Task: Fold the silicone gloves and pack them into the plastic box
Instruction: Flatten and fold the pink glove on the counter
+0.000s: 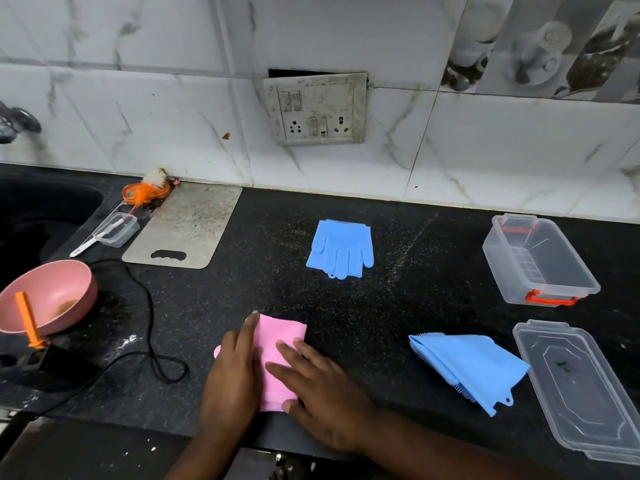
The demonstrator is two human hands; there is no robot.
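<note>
A folded pink silicone glove [281,336] lies near the front edge of the black counter. My left hand [233,374] presses flat on its left side, and my right hand [320,382] lies flat on its right side, fingers straight. A blue glove [341,249] lies spread out further back at the centre. Another blue glove [474,367], folded, lies to the right. The clear plastic box [498,252] with orange latches stands open at the right, holding no glove. Its clear lid [581,393] lies in front of it.
A pink bowl [74,284] with an orange tool stands at the left, by a black cable [152,341]. A steel cutting board [187,226], a small clear tub [119,230] and an orange scrubber [145,192] lie at the back left beside the sink [38,209].
</note>
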